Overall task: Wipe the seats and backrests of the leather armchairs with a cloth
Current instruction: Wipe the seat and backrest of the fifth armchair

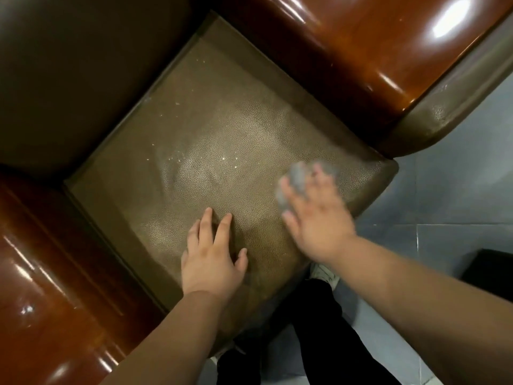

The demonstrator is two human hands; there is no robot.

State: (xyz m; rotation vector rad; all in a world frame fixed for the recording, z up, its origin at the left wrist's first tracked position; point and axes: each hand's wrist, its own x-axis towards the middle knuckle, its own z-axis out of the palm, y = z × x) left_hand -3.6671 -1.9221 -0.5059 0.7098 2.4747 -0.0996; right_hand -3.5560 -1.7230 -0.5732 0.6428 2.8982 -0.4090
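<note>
Underneath, grainy olive seat [222, 140] beside grey tiled floor [449, 201].

At your three o'clock you see a floor of pale grey tiles [455, 207] with thin grout lines, and toward four o'clock a dark, boxy object [491, 269] sits on it, too cropped to identify.

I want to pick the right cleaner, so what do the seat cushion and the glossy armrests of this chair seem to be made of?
Seat cushion: looks like olive-brown leather or a faux leather, matte, with a fine pebbled grain; real or synthetic can't be told. Armrests: look like reddish-brown lacquered wood, given the sharp mirror-like light reflections, though a glossy coated surface is possible.
</note>
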